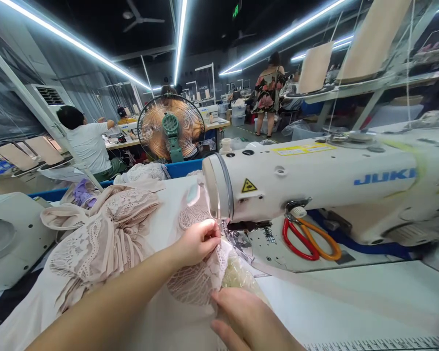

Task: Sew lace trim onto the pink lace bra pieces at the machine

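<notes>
Lace piece, pale pink, scalloped and openwork [195,285], sits between the two hands, right at the head of a white, rounded metal sewing machine with blue JUKI lettering [263,180]. Left hand [199,242]: thumb and forefinger pressed together on the lace's upper edge, just beside the needle area, probably to keep that edge lined up and stop it slipping. Right hand [249,317]: fingertips on the lace's near edge; can't tell if they are clamped on it or only pressing. Having one hand at each end likely keeps the cloth stretched flat between them. Sheer yellowish fabric [237,273] lies just ahead of the right hand, beside the lace; whether it is joined can't be told. Scissors with red and orange looped handles [310,239] lie ahead and to the right of the right hand, loops toward the person, presumably for quick pickup; blades not visible. Heap of beige-pink lace garments [102,239] is left of the left hand, past the forearm, seemingly parked within reach yet out of the working spot. Smooth white bench [351,297] carries it all; ruler-marked strip [384,343] runs along the edge, right of the right hand.
</notes>
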`<action>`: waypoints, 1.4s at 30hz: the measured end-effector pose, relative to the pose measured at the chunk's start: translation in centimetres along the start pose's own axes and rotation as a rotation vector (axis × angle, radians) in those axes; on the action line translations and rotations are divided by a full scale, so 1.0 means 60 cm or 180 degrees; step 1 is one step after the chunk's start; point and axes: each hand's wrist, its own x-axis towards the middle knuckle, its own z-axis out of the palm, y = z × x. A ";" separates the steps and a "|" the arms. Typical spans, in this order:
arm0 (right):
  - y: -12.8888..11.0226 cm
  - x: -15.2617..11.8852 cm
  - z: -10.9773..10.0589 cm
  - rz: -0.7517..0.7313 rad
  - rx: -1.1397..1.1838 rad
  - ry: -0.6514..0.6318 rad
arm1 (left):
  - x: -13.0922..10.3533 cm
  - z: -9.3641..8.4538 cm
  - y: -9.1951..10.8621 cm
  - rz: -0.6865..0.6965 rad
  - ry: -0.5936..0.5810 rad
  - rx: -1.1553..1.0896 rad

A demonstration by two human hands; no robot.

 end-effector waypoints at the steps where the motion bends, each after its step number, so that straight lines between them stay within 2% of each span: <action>1: -0.004 0.005 -0.004 0.0215 0.0013 0.0048 | -0.002 0.004 -0.002 -0.0044 0.0048 0.0103; 6: 0.009 0.003 -0.036 0.0976 -0.0477 0.0386 | -0.019 0.028 -0.014 -0.0207 0.0067 0.0796; 10: 0.037 -0.011 -0.043 0.0983 -0.0824 0.0163 | -0.030 0.051 -0.014 -0.0305 -0.0163 0.1222; 13: 0.053 -0.018 -0.036 0.0891 -0.1057 0.0010 | -0.028 0.061 -0.009 -0.0381 -0.0197 0.1346; 17: 0.062 -0.018 -0.030 0.0760 -0.1376 -0.0065 | -0.017 0.065 -0.002 -0.0616 -0.0105 0.1279; 24: 0.055 -0.003 -0.036 0.0788 -0.1397 0.0000 | 0.003 0.069 0.004 -0.1086 0.0178 0.0864; 27: 0.054 0.000 -0.037 0.0790 -0.1420 -0.0017 | 0.005 0.070 0.002 -0.1147 0.0253 0.0687; 35: 0.061 -0.002 -0.030 0.0662 -0.1490 0.0236 | 0.008 0.068 0.003 -0.1230 0.0289 0.0544; 42: 0.048 0.013 -0.043 0.0954 -0.1858 -0.0198 | 0.012 0.064 -0.001 -0.1168 0.0308 0.0686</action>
